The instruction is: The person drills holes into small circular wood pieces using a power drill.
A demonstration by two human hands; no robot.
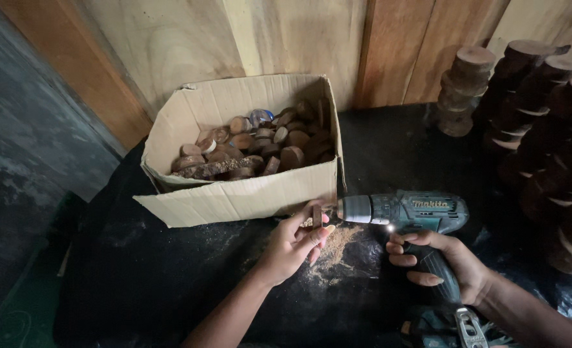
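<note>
step in hand: drilling small wood slice [316,216], held upright over black work surface [170,270] in front of cardboard box [234,196]. left hand [292,245] pinches slice between fingertips. right hand [437,264] clenched on grip of cordless drill [405,211], bit at slice face. sawdust pile [337,248] below. next move, judged: steady pinch, bit square to slice.

open brown cardboard box [234,196], tabletop's back
</note>
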